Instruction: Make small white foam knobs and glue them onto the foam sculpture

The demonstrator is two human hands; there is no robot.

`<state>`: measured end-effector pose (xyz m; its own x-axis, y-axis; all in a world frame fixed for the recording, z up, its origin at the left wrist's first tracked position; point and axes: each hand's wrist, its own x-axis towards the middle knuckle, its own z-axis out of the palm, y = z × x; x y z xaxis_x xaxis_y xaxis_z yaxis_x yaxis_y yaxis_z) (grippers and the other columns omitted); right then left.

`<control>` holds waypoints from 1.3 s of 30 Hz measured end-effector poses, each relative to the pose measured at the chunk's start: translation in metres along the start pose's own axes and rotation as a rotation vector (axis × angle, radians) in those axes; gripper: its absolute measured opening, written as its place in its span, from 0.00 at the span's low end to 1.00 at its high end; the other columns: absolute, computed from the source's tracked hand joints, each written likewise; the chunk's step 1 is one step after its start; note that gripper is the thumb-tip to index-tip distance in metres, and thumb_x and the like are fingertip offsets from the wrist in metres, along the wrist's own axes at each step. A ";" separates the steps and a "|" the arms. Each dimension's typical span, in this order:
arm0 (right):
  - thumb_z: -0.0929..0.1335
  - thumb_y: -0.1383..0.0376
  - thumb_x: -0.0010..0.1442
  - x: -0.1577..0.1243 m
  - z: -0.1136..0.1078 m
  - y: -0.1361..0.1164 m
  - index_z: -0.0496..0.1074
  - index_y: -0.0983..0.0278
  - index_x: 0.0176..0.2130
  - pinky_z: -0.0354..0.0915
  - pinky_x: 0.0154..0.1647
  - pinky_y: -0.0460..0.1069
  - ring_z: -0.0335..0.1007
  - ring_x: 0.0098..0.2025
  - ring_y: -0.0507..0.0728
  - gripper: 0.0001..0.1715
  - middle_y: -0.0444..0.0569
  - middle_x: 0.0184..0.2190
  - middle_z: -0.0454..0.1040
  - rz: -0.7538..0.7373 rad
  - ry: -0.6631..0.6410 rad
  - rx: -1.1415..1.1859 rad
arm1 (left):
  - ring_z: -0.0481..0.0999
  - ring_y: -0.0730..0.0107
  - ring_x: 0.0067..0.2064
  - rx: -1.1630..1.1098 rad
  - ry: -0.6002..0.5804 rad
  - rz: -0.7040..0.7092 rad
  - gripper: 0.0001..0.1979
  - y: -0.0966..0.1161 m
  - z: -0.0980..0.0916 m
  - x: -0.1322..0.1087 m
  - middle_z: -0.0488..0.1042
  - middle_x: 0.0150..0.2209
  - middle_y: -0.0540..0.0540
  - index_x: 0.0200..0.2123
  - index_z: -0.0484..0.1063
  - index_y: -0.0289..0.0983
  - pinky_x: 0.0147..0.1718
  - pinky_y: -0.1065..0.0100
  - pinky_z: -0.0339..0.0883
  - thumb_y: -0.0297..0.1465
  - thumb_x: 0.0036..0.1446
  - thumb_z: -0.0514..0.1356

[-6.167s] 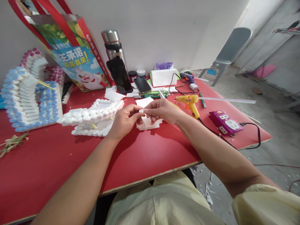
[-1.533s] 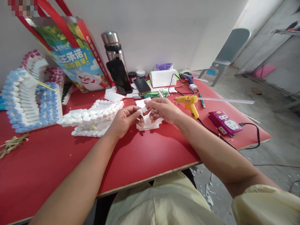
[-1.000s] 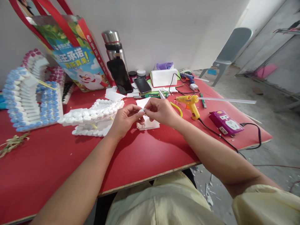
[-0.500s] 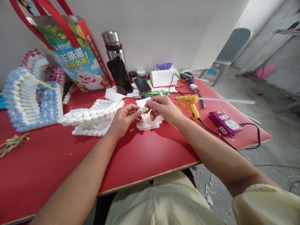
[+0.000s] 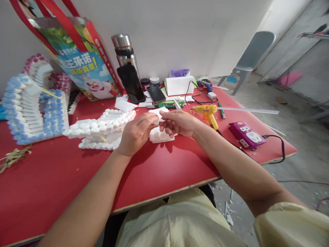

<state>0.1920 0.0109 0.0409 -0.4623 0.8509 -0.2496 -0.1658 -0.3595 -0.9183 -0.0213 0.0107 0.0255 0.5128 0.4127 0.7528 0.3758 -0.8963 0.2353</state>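
Between my two hands is a small piece of white paper [image 5: 159, 120], pinched and partly hidden by the fingers. My left hand [image 5: 137, 132] grips it from the left, its back turned up and its fingers closed. My right hand [image 5: 178, 122] pinches the other side with thumb and forefinger, the remaining fingers curled below. Beneath them a stack of white paper squares [image 5: 161, 135] lies on the red table [image 5: 159, 171]. Left of my left hand stands a white structure of rolled paper pieces [image 5: 95, 127].
A yellow glue gun [image 5: 209, 113] with a long clear stick lies to the right, beside a purple box [image 5: 246, 135] with a cord. Behind are a black phone [image 5: 131, 84], a steel flask [image 5: 122, 43] and a printed bag [image 5: 84, 61]. A blue-and-white paper structure [image 5: 33, 106] stands left.
My left hand has rolled over, so its back now faces up and its fingers cover more of the paper. My right hand has shifted slightly, its lower fingers curling under.
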 end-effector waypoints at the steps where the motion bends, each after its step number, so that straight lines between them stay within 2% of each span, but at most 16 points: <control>1: 0.72 0.50 0.62 -0.001 0.000 0.000 0.74 0.69 0.33 0.70 0.17 0.45 0.68 0.19 0.50 0.23 0.52 0.26 0.79 -0.002 -0.012 -0.007 | 0.79 0.61 0.52 0.017 -0.003 0.022 0.10 -0.001 0.000 0.000 0.80 0.50 0.39 0.50 0.74 0.38 0.52 0.62 0.74 0.27 0.66 0.60; 5: 0.77 0.54 0.57 -0.003 -0.001 -0.001 0.74 0.69 0.32 0.70 0.18 0.44 0.68 0.19 0.48 0.20 0.49 0.26 0.79 -0.039 -0.053 -0.020 | 0.80 0.62 0.52 0.016 -0.014 0.010 0.10 -0.002 0.000 0.001 0.80 0.50 0.40 0.50 0.74 0.39 0.52 0.62 0.74 0.30 0.67 0.60; 10: 0.78 0.57 0.54 -0.007 -0.001 -0.003 0.73 0.67 0.33 0.70 0.19 0.44 0.69 0.21 0.48 0.18 0.49 0.29 0.79 -0.057 -0.016 -0.042 | 0.80 0.63 0.51 -0.036 0.003 -0.054 0.09 -0.002 0.000 0.001 0.81 0.48 0.41 0.49 0.75 0.39 0.52 0.62 0.74 0.33 0.67 0.59; 15: 0.79 0.58 0.54 -0.008 0.001 -0.004 0.74 0.67 0.32 0.70 0.20 0.44 0.69 0.21 0.48 0.18 0.49 0.29 0.79 -0.089 0.017 -0.118 | 0.80 0.62 0.50 -0.069 -0.052 -0.092 0.10 -0.002 0.000 0.000 0.81 0.48 0.41 0.48 0.75 0.39 0.51 0.62 0.73 0.35 0.68 0.58; 19: 0.78 0.60 0.55 -0.007 0.003 -0.004 0.74 0.67 0.30 0.70 0.19 0.45 0.69 0.20 0.49 0.15 0.49 0.27 0.79 -0.135 0.079 -0.224 | 0.79 0.62 0.50 -0.077 -0.112 -0.117 0.12 -0.002 0.000 0.001 0.80 0.48 0.40 0.48 0.76 0.39 0.51 0.63 0.72 0.36 0.69 0.57; 26: 0.74 0.70 0.57 -0.006 0.009 -0.005 0.73 0.67 0.29 0.72 0.18 0.46 0.70 0.19 0.50 0.07 0.50 0.27 0.80 -0.130 0.182 -0.348 | 0.79 0.62 0.49 -0.030 -0.173 -0.157 0.13 -0.004 0.002 -0.002 0.80 0.48 0.40 0.48 0.75 0.38 0.49 0.63 0.72 0.38 0.69 0.55; 30: 0.71 0.73 0.58 -0.004 0.010 -0.001 0.72 0.67 0.30 0.72 0.18 0.46 0.70 0.19 0.50 0.05 0.48 0.26 0.79 -0.203 0.213 -0.446 | 0.80 0.63 0.46 -0.035 -0.147 -0.194 0.13 -0.006 0.003 -0.003 0.80 0.46 0.41 0.47 0.76 0.38 0.44 0.65 0.72 0.39 0.68 0.57; 35: 0.70 0.74 0.57 -0.006 0.011 -0.003 0.72 0.67 0.35 0.73 0.19 0.45 0.73 0.22 0.50 0.04 0.47 0.29 0.79 -0.179 0.189 -0.405 | 0.79 0.64 0.45 -0.101 -0.126 -0.219 0.10 -0.004 0.003 -0.002 0.80 0.45 0.41 0.46 0.76 0.37 0.43 0.66 0.72 0.35 0.67 0.59; 37: 0.71 0.74 0.57 -0.007 0.012 -0.005 0.72 0.67 0.36 0.73 0.20 0.45 0.73 0.22 0.49 0.06 0.46 0.29 0.78 -0.180 0.201 -0.391 | 0.79 0.65 0.43 -0.142 -0.117 -0.281 0.10 -0.002 0.003 -0.001 0.80 0.45 0.42 0.45 0.77 0.37 0.43 0.66 0.72 0.35 0.66 0.60; 39: 0.71 0.74 0.56 -0.007 0.013 -0.005 0.72 0.67 0.36 0.73 0.20 0.45 0.73 0.23 0.49 0.06 0.46 0.28 0.78 -0.206 0.199 -0.408 | 0.79 0.66 0.39 -0.213 -0.120 -0.411 0.10 0.000 0.004 -0.001 0.80 0.43 0.43 0.44 0.78 0.37 0.38 0.68 0.73 0.36 0.64 0.62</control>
<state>0.1851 0.0021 0.0513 -0.2740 0.9594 -0.0676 0.1367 -0.0307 -0.9901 -0.0191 0.0109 0.0224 0.4453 0.7445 0.4975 0.4062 -0.6631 0.6287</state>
